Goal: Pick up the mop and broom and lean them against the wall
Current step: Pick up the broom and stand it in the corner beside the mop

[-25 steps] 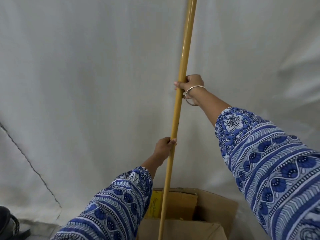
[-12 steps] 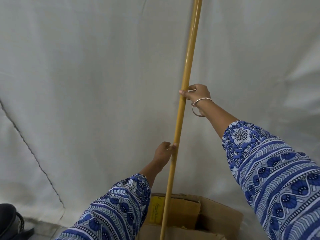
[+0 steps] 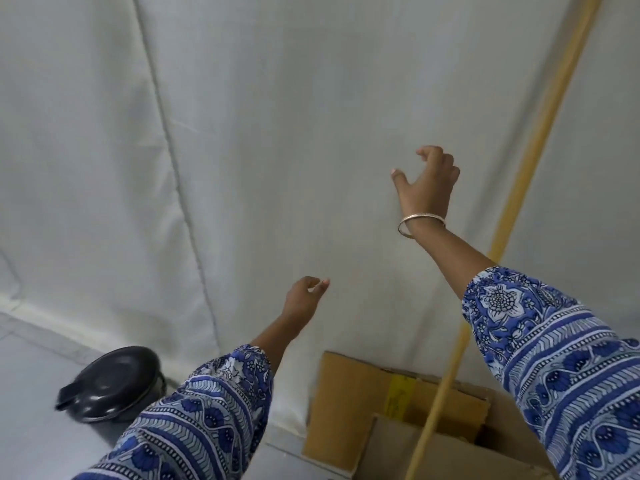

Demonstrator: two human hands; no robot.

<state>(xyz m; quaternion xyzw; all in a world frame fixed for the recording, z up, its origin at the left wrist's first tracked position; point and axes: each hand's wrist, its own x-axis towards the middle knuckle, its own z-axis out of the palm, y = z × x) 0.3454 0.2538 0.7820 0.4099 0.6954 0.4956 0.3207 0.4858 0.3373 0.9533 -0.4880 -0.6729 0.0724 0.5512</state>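
A white cloth-covered wall (image 3: 277,133) is filling most of the view, hanging in soft folds down to a pale floor (image 3: 31,382). A long yellow pole (image 3: 519,188), the handle of either the mop or the broom, is standing propped at a slant against that cloth on the right; its top is running out of frame and its head is hidden, so which of the 2 tools it is cannot be told. Its lower length is passing over an open cardboard box (image 3: 349,407) at the foot of the wall.

Both patterned blue sleeves are reaching forward. The right hand (image 3: 427,181), with a bangle (image 3: 420,221) at the wrist, is hovering just left of the pole, fingers spread and loosely curled, gripping nothing. The left hand (image 3: 301,299) is lower, well apart from the pole, fingers half-curled and empty too. A black lidded pot (image 3: 110,382) is sitting on the floor at lower left.

Only 1 handle is showing here, so the other tool appears to be waiting somewhere out of view.

The main risk is the pole sliding: soft cloth is giving little grip, so the handle could skid sideways and topple. If its foot is resting in or on the box rather than the floor, a shifting flap could tip it as well.
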